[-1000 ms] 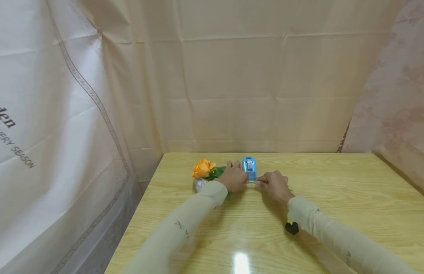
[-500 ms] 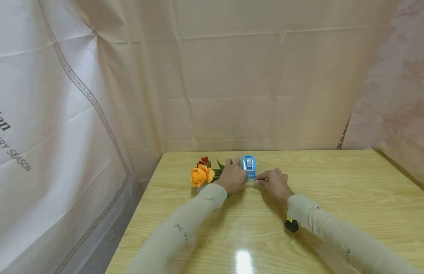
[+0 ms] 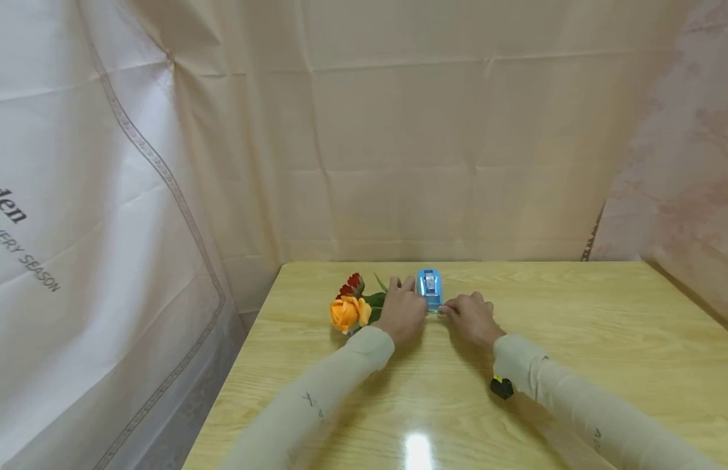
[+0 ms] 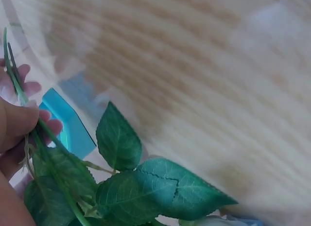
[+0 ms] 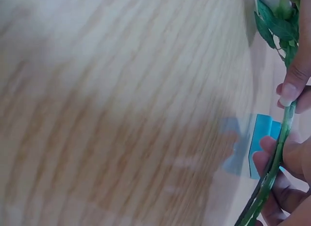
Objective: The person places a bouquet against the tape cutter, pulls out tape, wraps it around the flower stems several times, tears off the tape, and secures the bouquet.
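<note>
My left hand [image 3: 403, 314] pinches a bunch of artificial flowers by the green stems [image 4: 46, 133], thumb on top. An orange rose [image 3: 347, 313] and a red flower [image 3: 352, 285] stick out to its left. Serrated green leaves [image 4: 155, 187] spread below that hand in the left wrist view; a pale flower [image 5: 275, 1] shows in the right wrist view. Farther down the same stems, my right hand [image 3: 472, 318] pinches them between thumb and fingers. Just beyond both hands lies a blue tape dispenser [image 3: 430, 287]. Something clear and shiny, perhaps tape, is on the stems between the hands.
The glossy wood-grain table [image 3: 575, 326] carries everything. A beige cloth [image 3: 399, 163] hangs along its back edge, with more cloth at both sides. Under the right sleeve sits a small black item [image 3: 501, 388] with a yellow part.
The bunch has turned in my hands: the red flower has come into view on top, the orange rose has shifted down, and the pale flower is now mostly hidden. Both hands stay nearly in place.
</note>
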A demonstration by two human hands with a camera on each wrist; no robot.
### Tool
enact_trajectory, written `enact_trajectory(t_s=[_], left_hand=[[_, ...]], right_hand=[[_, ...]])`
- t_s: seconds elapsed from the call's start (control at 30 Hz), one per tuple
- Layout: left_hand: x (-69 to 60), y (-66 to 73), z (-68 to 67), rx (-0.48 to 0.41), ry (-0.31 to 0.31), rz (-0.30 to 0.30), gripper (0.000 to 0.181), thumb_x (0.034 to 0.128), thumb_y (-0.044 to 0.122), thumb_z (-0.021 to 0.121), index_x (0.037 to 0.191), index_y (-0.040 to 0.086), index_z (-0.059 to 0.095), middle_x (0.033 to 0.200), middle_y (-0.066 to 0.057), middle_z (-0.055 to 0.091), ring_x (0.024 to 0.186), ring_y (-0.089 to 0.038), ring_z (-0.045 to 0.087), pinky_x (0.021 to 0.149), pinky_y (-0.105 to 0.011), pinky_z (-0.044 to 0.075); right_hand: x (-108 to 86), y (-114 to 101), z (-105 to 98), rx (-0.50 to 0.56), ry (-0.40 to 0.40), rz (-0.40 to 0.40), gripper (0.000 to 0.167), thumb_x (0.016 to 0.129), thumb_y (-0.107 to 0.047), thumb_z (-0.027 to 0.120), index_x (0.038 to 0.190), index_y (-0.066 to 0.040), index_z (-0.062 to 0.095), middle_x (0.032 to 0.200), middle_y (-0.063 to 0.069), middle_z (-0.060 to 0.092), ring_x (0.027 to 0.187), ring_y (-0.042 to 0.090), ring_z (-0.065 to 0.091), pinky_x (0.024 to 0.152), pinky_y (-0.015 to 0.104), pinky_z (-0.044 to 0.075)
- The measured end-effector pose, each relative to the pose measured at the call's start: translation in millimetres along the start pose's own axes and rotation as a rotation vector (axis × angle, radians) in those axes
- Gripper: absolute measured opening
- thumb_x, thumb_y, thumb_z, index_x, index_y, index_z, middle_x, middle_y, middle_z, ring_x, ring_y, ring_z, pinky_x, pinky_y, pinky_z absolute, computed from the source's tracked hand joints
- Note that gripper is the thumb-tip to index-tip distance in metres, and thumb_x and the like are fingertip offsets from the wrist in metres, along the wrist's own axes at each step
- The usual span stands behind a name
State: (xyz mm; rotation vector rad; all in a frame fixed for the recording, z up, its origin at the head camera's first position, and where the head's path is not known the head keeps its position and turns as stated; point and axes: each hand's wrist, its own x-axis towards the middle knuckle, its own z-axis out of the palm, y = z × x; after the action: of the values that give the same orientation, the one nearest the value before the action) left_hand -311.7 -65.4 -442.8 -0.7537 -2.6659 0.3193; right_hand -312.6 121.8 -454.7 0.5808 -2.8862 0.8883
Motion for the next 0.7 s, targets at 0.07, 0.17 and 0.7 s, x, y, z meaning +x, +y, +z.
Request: enact_trajectory(t_s=[0.07,0.17,0.7], left_hand=[[-1.7,2.4,1.1,0.003,0.011,0.0,0.021,0.0984,0.03,0.068,0.079,0.027,0.077,0.075,0.013,0.066,0.089,-0.016,0.04,0.087,-0.04,0.027],[-3.9,3.9,1.9,0.013,0.022,0.001,0.022,0.0986,0.03,0.067,0.079,0.027,0.077,0.078,0.013,0.069,0.089,-0.016,0.04,0.086,-0.04,0.028],[14.7,-13.7,-14.8,-0.171,-0.241,-0.021,0.019,0.1013,0.039,0.065,0.101,0.028,0.08,0.089,0.014,0.068,0.085,-0.013,0.048,0.087,-0.038,0.034]], right_hand=[[-0.2,1,0,-0.007,-0.015,0.006,0.023,0.104,-0.021,0.063,0.104,-0.006,0.081,0.106,0.012,0.075,0.09,0.03,0.046,0.078,0.047,0.028],[-0.6,0,0,-0.006,-0.037,-0.003,0.021,0.102,-0.019,0.065,0.107,-0.006,0.08,0.112,0.013,0.075,0.093,0.031,0.048,0.078,0.048,0.029],[-2.1,0,5,-0.02,0.141,-0.082,0.011,0.092,-0.015,0.077,0.097,-0.006,0.082,0.093,0.006,0.075,0.09,0.029,0.052,0.079,0.052,0.029]])
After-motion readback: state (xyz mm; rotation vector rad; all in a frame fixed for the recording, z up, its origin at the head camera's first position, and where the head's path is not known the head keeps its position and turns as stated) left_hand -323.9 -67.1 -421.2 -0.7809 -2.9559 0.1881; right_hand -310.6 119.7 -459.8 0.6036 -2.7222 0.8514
